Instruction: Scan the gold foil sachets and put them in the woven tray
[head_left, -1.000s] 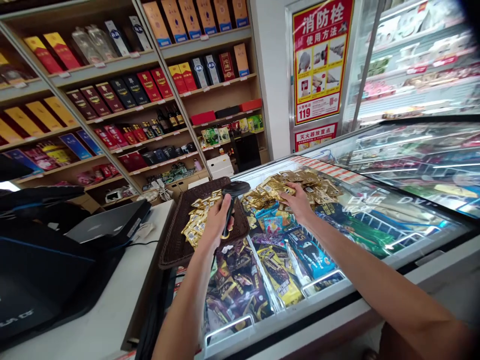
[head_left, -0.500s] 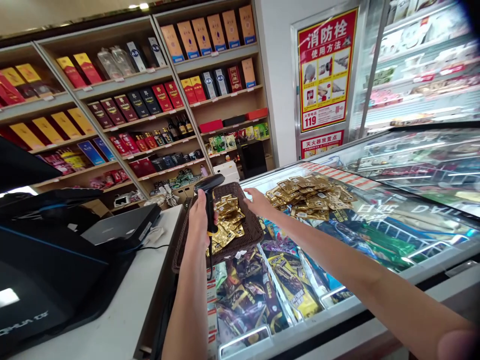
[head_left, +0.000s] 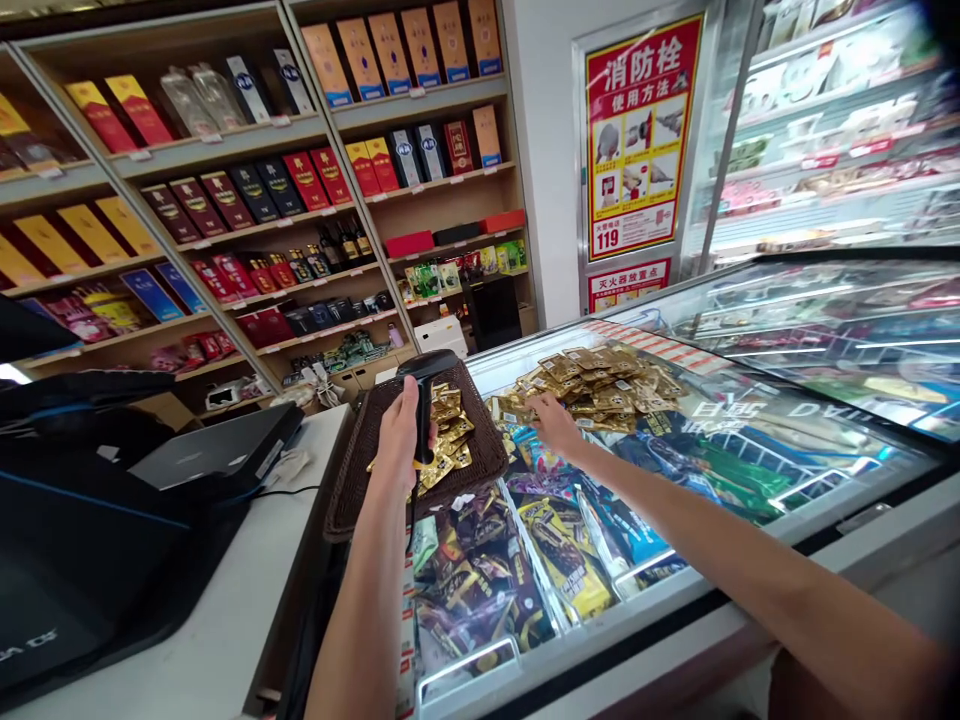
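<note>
My left hand (head_left: 401, 435) is wrapped round the handle of a black barcode scanner (head_left: 426, 368), which I hold upright over a brown woven basket (head_left: 484, 445). Several shiny gold packets (head_left: 450, 440) lie in the basket, partly hidden behind the scanner and hand. To the right, a bigger heap of gold packets (head_left: 615, 385) rests on the freezer's glass top. My right hand (head_left: 559, 425) is at the heap's near left edge, its fingers closed on a gold packet (head_left: 512, 408) that sticks out to the left.
Beneath the glass of the chest freezer (head_left: 540, 690) lie wrapped ice creams (head_left: 562, 555) in wire baskets. A white counter (head_left: 217, 600) with a black checkout machine (head_left: 82, 540) stands on the left. Shelves of boxed bottles (head_left: 247, 200) line the back wall.
My right hand has moved from the basket's right rim to the heap and closed on a gold packet. My left hand still holds the scanner over the basket. The view has shifted slightly.
</note>
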